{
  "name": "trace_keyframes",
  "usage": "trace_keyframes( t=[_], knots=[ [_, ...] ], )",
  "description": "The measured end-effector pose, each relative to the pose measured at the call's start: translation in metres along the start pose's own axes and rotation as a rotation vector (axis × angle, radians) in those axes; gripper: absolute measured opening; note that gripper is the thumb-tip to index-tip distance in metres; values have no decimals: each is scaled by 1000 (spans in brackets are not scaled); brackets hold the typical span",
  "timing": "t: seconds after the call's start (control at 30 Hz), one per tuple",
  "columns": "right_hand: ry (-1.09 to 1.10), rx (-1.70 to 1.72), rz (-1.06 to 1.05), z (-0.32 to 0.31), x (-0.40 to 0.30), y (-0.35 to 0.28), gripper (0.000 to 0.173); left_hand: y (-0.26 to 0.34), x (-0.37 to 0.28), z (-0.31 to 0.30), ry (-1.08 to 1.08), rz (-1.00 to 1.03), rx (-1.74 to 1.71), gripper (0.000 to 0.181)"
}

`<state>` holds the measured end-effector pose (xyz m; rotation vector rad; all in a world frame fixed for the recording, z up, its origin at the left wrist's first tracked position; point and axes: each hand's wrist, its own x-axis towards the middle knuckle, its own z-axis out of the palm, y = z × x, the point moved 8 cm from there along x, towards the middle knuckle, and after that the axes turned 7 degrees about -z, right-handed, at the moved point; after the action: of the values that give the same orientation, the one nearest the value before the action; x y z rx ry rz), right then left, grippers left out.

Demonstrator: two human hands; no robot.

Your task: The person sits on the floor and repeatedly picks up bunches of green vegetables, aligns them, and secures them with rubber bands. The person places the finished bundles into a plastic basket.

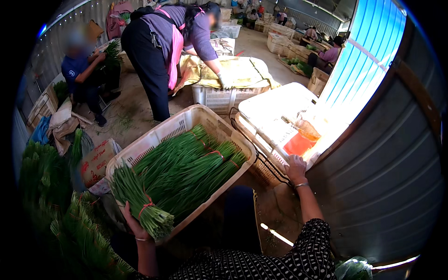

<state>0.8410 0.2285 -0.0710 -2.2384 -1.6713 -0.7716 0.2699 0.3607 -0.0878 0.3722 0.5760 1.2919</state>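
A thick bundle of green garlic chives [157, 213], tied with a red band, is in my left hand [134, 224]. It lies over the near left corner of a white plastic crate [227, 196], cut ends towards me. Inside the crate lie several more tied bundles of chives [175, 154]. My right hand [296, 169] touches the near edge of a covered white crate [271, 101], beside a red sheet or bag [297, 142]. Its fingertips are partly hidden, so whether they grip anything is unclear. Black cords [266, 164] run along that crate's side.
Heaped chives [80, 231] fill the floor at my left, near a cardboard box [99, 162]. Ahead, a person [164, 42] bends over a crate with a yellow cover [227, 71]. Another person [84, 70] sits holding chives. A corrugated metal wall [378, 168] stands close at right.
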Motion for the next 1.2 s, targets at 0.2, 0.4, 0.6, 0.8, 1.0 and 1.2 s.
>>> trace_keyframes(
  t=[0.2,0.4,0.6,0.8,1.0,1.2],
  knots=[
    [-336,1061,169,-23,20,-126,45,-16,-2,46,3,-110,-71,39],
    [-861,1911,-214,-66,11,-328,43,2,-30,65,-129,-81,-72,33],
    [-1212,2165,-246,-77,-6,-390,66,22,-31,25,37,178,48,34],
    [-1160,1751,-577,-79,-9,-429,77,-5,-49,50,27,107,143,35],
    [-1233,1920,-181,-66,-21,-412,79,-13,-19,42,50,59,203,51],
    [-1195,1867,-124,-55,-9,-378,65,91,-23,18,308,734,628,79]
  ],
)
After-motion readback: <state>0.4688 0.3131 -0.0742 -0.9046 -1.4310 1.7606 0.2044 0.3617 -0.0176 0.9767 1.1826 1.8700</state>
